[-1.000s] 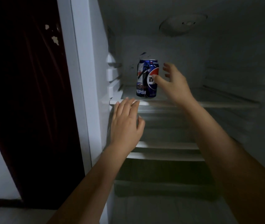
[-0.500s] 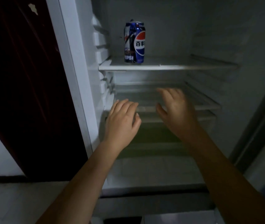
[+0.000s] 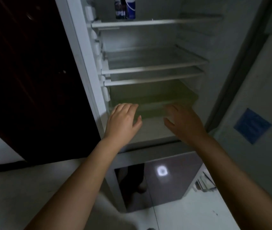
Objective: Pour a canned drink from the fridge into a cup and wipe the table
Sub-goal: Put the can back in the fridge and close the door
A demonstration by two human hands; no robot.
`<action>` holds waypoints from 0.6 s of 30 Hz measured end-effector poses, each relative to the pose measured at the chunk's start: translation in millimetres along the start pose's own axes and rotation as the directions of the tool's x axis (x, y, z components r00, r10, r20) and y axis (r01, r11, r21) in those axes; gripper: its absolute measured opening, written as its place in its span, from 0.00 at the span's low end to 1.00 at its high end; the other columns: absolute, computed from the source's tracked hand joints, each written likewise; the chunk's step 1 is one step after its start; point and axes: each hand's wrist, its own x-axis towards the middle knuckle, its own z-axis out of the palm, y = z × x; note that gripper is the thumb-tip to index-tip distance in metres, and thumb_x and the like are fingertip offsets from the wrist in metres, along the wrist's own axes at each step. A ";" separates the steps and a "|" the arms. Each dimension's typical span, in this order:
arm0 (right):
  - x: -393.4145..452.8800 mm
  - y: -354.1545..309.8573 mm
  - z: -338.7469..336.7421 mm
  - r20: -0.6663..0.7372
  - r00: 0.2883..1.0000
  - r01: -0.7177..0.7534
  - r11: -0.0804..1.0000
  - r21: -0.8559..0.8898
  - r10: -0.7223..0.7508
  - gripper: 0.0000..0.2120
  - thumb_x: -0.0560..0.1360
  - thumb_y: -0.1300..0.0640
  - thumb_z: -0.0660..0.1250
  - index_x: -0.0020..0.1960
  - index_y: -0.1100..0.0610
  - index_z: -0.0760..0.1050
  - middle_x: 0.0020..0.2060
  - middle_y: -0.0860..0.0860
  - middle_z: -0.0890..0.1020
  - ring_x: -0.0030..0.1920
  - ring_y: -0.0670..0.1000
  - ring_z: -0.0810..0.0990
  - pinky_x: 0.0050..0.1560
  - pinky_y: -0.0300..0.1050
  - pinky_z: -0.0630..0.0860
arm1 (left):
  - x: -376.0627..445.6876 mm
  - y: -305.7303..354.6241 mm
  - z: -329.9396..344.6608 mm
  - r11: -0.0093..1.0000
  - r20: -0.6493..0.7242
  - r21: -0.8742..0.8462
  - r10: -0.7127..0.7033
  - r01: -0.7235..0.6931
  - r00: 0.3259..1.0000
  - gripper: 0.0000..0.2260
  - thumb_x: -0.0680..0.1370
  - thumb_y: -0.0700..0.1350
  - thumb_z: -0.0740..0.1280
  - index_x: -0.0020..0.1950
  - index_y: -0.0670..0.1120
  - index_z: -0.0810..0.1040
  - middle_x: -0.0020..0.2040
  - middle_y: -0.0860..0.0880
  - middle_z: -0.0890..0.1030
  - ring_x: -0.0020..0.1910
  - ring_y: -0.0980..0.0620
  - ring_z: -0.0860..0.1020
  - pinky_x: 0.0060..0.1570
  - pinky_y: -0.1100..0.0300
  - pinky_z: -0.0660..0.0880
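A blue Pepsi can (image 3: 125, 9) stands on the top shelf (image 3: 156, 22) of the open fridge, cut off by the frame's upper edge. My left hand (image 3: 123, 122) and my right hand (image 3: 181, 123) hover low in front of the fridge, level with the greenish drawer (image 3: 153, 98). Both hands are empty with relaxed, spread fingers. They are far below the can. No cup or cloth is in view.
Two bare glass shelves (image 3: 155, 67) sit below the can's shelf. The fridge door (image 3: 254, 113) stands open to the right, with a blue sticker (image 3: 252, 126). A dark red door (image 3: 32, 80) is on the left. The glossy lower fridge door (image 3: 165, 180) and pale floor lie below.
My right hand drew back from the can without taking it. Both hands dropped to the drawer level, and the view tilted down, pushing the can to the top edge.
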 end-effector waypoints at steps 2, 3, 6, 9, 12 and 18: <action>-24.8 -6.2 -0.4 0.081 0.994 -0.065 0.997 -0.044 0.069 0.19 0.76 0.56 0.61 0.65 0.63 0.69 0.59 0.60 0.75 0.60 0.61 0.72 0.55 0.52 0.67 | -22.1 3.5 -2.8 0.999 0.041 -0.035 0.014 -0.013 0.999 0.23 0.74 0.52 0.55 0.60 0.38 0.76 0.54 0.42 0.81 0.55 0.42 0.77 0.58 0.52 0.72; -38.0 -10.1 -1.4 0.088 0.993 -0.077 0.996 -0.034 0.080 0.20 0.76 0.56 0.62 0.65 0.62 0.69 0.60 0.61 0.75 0.60 0.62 0.71 0.56 0.52 0.68 | -33.7 5.7 -4.8 0.999 0.057 -0.046 0.019 -0.017 0.998 0.22 0.76 0.51 0.56 0.62 0.38 0.75 0.57 0.42 0.80 0.58 0.42 0.76 0.61 0.52 0.69; -76.1 -20.3 -5.6 0.061 0.995 -0.081 0.996 0.029 0.079 0.20 0.71 0.60 0.67 0.62 0.64 0.73 0.56 0.63 0.78 0.56 0.64 0.75 0.53 0.55 0.73 | -65.4 12.7 -7.9 0.997 0.088 -0.075 0.025 -0.018 0.996 0.20 0.78 0.47 0.61 0.67 0.39 0.70 0.64 0.42 0.75 0.64 0.44 0.71 0.67 0.53 0.62; -111.1 -30.4 -13.4 0.053 0.989 -0.140 0.990 0.024 0.139 0.21 0.72 0.60 0.67 0.63 0.63 0.72 0.58 0.62 0.78 0.58 0.63 0.74 0.53 0.53 0.72 | -92.3 21.9 -11.7 0.997 0.135 -0.082 0.011 0.000 0.991 0.21 0.79 0.48 0.59 0.70 0.40 0.67 0.67 0.44 0.73 0.67 0.45 0.68 0.67 0.55 0.60; -143.9 -38.7 -22.1 0.061 0.986 -0.154 0.988 -0.024 0.155 0.21 0.73 0.57 0.66 0.64 0.61 0.70 0.58 0.61 0.77 0.58 0.62 0.73 0.49 0.52 0.71 | -117.2 32.9 -16.9 0.996 0.171 -0.089 0.005 0.010 0.985 0.22 0.79 0.49 0.59 0.70 0.41 0.66 0.68 0.45 0.72 0.68 0.45 0.67 0.68 0.55 0.60; -199.0 -47.9 -47.8 0.063 0.978 -0.194 0.980 -0.041 0.197 0.21 0.76 0.54 0.63 0.67 0.59 0.67 0.62 0.58 0.75 0.61 0.60 0.71 0.54 0.53 0.70 | -163.8 59.4 -31.1 0.996 0.172 -0.091 -0.003 0.018 0.985 0.22 0.79 0.49 0.60 0.70 0.41 0.67 0.67 0.45 0.72 0.67 0.45 0.67 0.67 0.56 0.60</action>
